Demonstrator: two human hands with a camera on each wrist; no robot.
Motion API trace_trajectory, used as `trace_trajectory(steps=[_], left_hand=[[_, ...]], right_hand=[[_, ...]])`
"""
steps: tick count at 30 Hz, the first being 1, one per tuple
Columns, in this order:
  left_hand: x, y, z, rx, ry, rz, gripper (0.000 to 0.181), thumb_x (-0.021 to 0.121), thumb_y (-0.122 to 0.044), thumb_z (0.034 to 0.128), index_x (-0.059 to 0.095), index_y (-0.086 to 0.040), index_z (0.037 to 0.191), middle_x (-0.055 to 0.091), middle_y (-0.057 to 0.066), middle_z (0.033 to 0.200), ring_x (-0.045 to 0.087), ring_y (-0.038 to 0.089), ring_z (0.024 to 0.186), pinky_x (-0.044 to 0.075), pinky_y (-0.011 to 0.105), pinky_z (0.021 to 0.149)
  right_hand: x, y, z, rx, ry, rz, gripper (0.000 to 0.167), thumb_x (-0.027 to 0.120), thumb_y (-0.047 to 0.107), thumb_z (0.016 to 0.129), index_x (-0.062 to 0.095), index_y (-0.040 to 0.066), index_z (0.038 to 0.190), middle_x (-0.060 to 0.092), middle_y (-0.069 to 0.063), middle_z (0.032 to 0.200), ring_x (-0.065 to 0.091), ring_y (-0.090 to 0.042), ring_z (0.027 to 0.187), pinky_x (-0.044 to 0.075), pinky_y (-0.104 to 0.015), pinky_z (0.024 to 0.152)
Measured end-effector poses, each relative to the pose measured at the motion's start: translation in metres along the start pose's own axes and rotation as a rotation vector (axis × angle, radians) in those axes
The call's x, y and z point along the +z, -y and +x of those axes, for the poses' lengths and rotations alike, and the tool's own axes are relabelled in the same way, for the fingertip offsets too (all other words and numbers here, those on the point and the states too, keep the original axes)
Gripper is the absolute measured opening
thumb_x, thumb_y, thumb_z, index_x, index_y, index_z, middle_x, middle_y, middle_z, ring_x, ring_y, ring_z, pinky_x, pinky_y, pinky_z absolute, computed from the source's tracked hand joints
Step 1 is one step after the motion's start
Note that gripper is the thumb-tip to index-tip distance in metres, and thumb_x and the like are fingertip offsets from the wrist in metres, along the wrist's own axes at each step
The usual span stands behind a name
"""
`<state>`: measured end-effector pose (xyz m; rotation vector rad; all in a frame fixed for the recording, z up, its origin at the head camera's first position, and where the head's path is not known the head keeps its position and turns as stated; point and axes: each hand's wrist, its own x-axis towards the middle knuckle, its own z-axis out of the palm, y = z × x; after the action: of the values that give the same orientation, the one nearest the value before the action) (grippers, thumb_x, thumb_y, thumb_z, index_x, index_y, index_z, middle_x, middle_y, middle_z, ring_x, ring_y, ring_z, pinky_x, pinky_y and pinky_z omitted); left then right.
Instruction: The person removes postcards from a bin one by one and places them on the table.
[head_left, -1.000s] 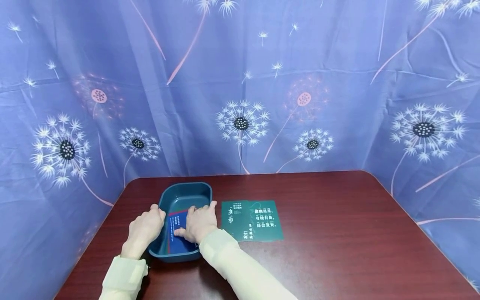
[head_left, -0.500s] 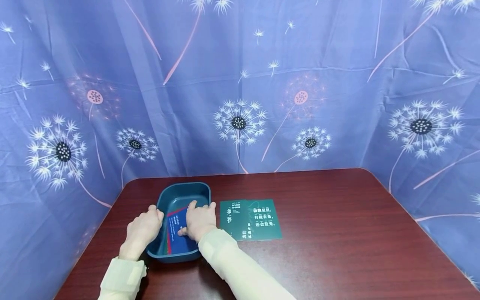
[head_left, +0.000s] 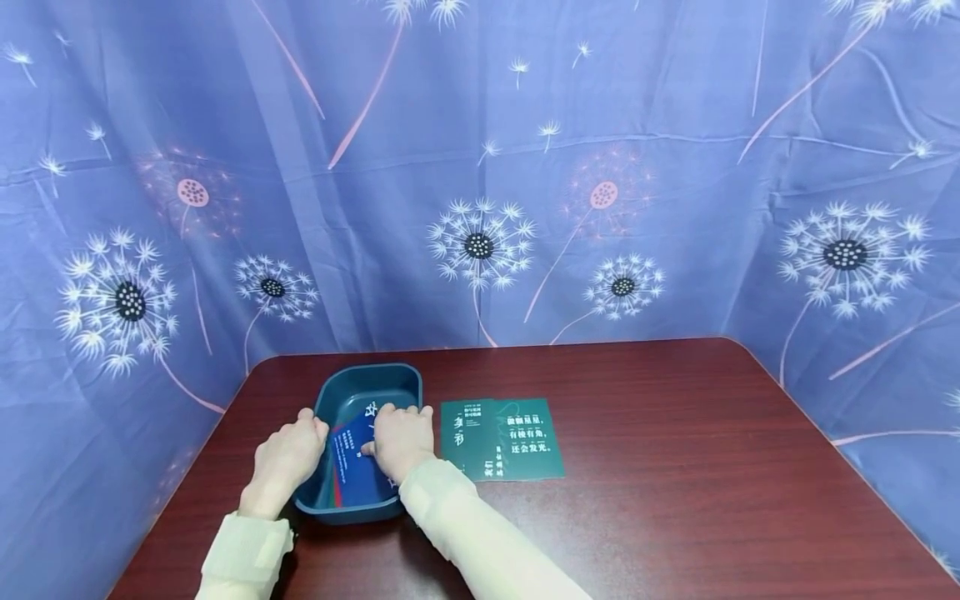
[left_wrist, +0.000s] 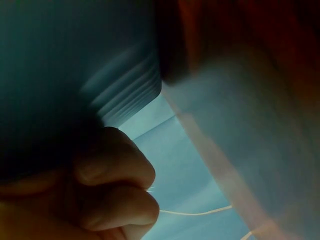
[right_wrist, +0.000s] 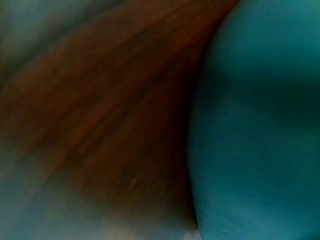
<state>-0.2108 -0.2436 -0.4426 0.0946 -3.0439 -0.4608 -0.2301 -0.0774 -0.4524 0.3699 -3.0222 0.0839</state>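
A dark teal plastic basin (head_left: 358, 515) stands at the table's left. My left hand (head_left: 288, 457) grips its left rim; in the left wrist view its curled fingers (left_wrist: 122, 160) lie against the ribbed basin wall (left_wrist: 125, 85). Inside, a blue card (head_left: 352, 479) with white print lies turned at a slant, over red and green edges of what look like other cards. My right hand (head_left: 403, 437) reaches over the right rim and holds the blue card, thumb on its face; its other fingertips are partly hidden. The right wrist view shows mainly the blurred basin wall (right_wrist: 255, 165).
Two green cards with white characters, a left one (head_left: 472, 433) and a right one (head_left: 532, 458), lie overlapping on the dark red wooden table (head_left: 675, 467), right of the basin. A blue dandelion-print curtain (head_left: 525, 167) hangs along the table's back and sides.
The blue card has turned in the basin, and white characters near its top corner now show. My right hand has shifted slightly right with its fingers drawn in; the left hand keeps its grip.
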Motion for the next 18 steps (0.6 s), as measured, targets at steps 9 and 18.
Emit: trace_trajectory(steps=[9, 18], left_hand=[[0.0002, 0.0000, 0.0003, -0.004, -0.001, -0.001, 0.034, 0.036, -0.024, 0.1013, 0.049, 0.007, 0.106, 0.059, 0.025, 0.082, 0.059, 0.039, 0.070, 0.048, 0.059, 0.067], [0.0009, -0.0001, 0.0009, 0.014, -0.018, -0.002, 0.033, 0.034, -0.024, 0.1005, 0.049, 0.006, 0.101, 0.060, 0.027, 0.081, 0.059, 0.041, 0.069, 0.047, 0.058, 0.063]], right_hand=[[0.0017, -0.0039, 0.0023, -0.035, -0.012, 0.012, 0.032, 0.069, 0.040, 0.087, 0.065, 0.015, 0.107, 0.070, 0.001, 0.093, 0.065, -0.017, 0.085, 0.039, -0.042, 0.082], [-0.0062, -0.0080, -0.0040, -0.032, -0.058, 0.152, 0.024, 0.062, 0.032, 0.094, 0.062, 0.015, 0.110, 0.069, 0.001, 0.081, 0.065, -0.013, 0.074, 0.037, -0.044, 0.087]])
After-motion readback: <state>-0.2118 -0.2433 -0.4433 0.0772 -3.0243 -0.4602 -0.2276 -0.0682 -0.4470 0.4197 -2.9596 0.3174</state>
